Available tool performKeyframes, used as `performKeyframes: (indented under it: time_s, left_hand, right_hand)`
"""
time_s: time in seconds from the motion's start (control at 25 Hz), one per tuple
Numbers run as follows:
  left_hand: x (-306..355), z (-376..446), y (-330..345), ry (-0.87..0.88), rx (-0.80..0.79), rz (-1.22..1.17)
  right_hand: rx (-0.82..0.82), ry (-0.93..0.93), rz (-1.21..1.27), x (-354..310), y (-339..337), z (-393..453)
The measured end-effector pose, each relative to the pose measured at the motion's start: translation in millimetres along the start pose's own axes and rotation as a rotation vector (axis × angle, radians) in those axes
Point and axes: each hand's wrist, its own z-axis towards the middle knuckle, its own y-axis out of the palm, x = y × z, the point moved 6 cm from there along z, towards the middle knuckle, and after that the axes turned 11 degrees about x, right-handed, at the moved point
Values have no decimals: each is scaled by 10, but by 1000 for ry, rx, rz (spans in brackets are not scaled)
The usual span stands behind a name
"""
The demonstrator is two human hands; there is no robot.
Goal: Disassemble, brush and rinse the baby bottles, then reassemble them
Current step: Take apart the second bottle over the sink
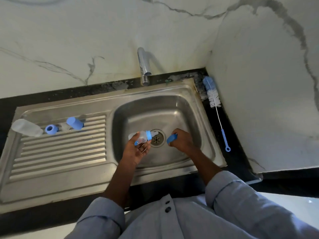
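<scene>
While palm-up over the sink (pixel 203 107), left hand (pixel 136 150) cradling the bottle (pixel 142 136); right hand (pixel 181 139) knuckles-up, clutching a blue cap (pixel 171 138).

two bottles (pixel 141 136), two caps (pixel 75 123), one brush (pixel 214 99)

The right hand (pixel 181 139) hides most of a blue cap (pixel 172 138). At nine o'clock, the nipple (pixel 65 126) between ring (pixel 51 129) and second cap (pixel 75 123) is too blurred to make out.
</scene>
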Motion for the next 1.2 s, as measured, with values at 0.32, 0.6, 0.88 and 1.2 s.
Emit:
performKeyframes:
  time_s: [0.32, 0.6, 0.88, 1.2]
  left_hand:
    - [-130, 67, -187, 16, 82, 18]
    - [8, 124, -123, 7, 57, 102]
    - [285, -53, 270, 102, -47, 90]
    - [577, -233, 476, 315, -180, 95]
  right_hand:
    - [-132, -26, -532, 217, 325, 149]
    - [28, 34, -193, -283, 303, 299]
    - [-247, 164, 378, -927, 279, 182]
    - [-77, -13, 591, -1104, 95, 74]
